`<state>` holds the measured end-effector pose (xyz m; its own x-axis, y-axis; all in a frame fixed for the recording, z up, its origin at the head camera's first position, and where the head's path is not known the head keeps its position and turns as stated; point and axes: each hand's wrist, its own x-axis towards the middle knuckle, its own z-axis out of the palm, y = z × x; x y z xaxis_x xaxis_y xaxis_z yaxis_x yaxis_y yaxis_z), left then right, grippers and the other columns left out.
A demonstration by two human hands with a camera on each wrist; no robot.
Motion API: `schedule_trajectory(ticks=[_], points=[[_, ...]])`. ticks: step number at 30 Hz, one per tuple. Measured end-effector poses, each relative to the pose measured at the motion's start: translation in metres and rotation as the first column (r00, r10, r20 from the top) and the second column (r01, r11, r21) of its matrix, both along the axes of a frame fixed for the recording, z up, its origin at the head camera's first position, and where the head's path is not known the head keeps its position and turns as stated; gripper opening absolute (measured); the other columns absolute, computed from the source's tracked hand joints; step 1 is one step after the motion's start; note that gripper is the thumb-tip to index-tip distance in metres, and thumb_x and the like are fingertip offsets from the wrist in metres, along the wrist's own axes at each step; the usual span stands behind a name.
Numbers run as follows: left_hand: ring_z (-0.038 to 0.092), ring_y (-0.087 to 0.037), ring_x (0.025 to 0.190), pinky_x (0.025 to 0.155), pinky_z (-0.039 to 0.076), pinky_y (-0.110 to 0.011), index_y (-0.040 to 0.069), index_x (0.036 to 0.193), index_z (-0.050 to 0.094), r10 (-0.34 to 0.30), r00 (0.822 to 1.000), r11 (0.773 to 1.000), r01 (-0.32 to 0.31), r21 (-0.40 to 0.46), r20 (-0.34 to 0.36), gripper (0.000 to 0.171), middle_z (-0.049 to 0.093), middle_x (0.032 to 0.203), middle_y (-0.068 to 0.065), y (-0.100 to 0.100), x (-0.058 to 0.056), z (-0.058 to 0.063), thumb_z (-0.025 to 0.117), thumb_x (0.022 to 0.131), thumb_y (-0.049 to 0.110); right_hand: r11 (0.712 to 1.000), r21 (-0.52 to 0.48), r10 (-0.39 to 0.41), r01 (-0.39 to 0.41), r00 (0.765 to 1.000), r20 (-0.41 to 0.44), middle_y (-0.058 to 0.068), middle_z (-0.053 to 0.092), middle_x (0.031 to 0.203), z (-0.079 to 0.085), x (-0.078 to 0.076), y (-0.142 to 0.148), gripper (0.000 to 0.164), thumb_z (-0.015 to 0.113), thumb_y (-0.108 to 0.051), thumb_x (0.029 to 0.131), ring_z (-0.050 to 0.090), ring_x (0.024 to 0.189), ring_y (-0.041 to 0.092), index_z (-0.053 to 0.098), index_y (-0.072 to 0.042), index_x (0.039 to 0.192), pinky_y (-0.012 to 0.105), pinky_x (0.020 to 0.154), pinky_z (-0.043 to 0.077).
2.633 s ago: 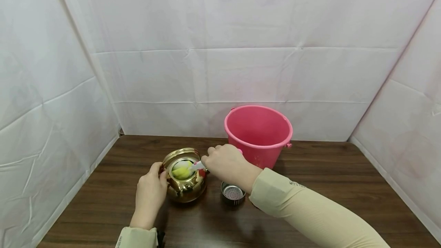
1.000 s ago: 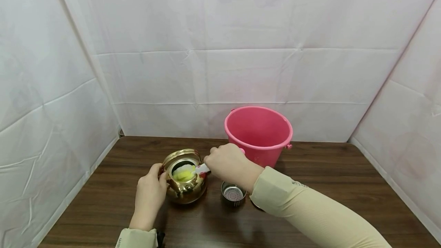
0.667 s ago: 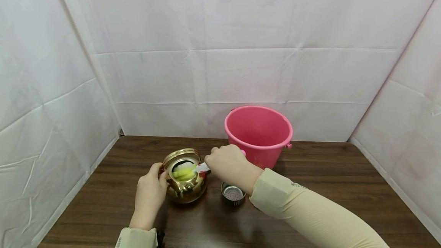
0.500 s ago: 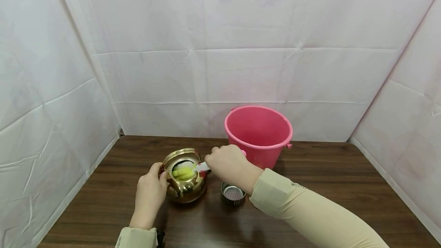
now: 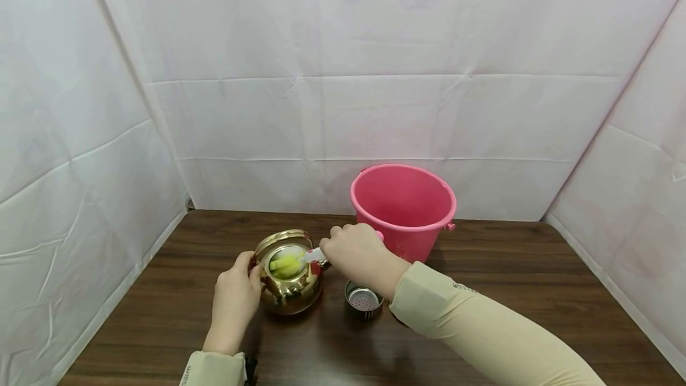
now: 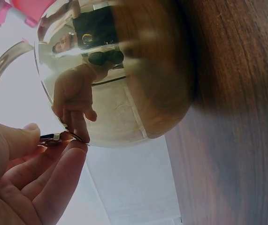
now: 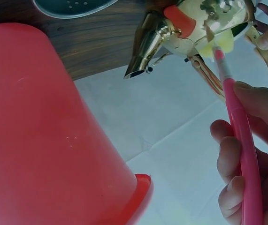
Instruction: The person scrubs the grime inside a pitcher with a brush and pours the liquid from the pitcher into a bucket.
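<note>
White creased cloth walls enclose a dark brown wood-grain bench. A tall pink plastic bucket stands upright just behind the person's right grip, which hides part of its front. A round dark metal cup with a perforated bottom sits right of the kettle, its far edge covered by the right wrist.

The kettle is round, shiny gold metal, lidless, with an arched handle raised over its open mouth; it rests on the bench. The person's left grip pinches the handle's left foot (the polished belly mirrors the fingers). The right grip is curled round a slim pink-handled brush, whose yellow-and-white head lies within the kettle's mouth.

The kettle's spout points right. The brush's long axis slopes from the right grip down leftward, head foremost.
</note>
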<state>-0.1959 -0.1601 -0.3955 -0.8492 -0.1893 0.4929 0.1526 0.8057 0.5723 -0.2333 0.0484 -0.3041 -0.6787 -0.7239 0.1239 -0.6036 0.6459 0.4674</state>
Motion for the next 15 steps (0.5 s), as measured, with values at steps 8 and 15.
schedule_trajectory(ticks=[8,15], points=[[0.066,-0.042,0.070,0.058,0.050,-0.051,-0.003,0.106,0.059,-0.001,1.000,1.000,0.001,-0.002,-0.024,0.018,0.069,0.089,-0.027,0.0004,-0.0011,-0.0013,0.060,0.089,0.003,0.997,0.041,0.067,-0.065,0.997,-0.042,-0.002,0.062,0.077,-0.0011,-0.0036,0.0013,0.011,0.073,-0.019,0.083,0.058,0.064,0.014,0.068,-0.020,0.093,0.024,0.051,0.046],[0.066,-0.042,0.071,0.058,0.051,-0.050,-0.003,0.106,0.060,0.008,1.000,1.000,-0.007,0.007,-0.028,0.018,0.069,0.088,-0.027,-0.0001,-0.0004,-0.0012,0.061,0.089,0.004,0.991,0.061,0.121,-0.117,0.990,-0.067,-0.002,0.064,0.081,-0.0026,-0.0048,-0.0003,0.013,0.072,-0.019,0.083,0.059,0.067,0.014,0.068,-0.020,0.096,0.023,0.052,0.046]])
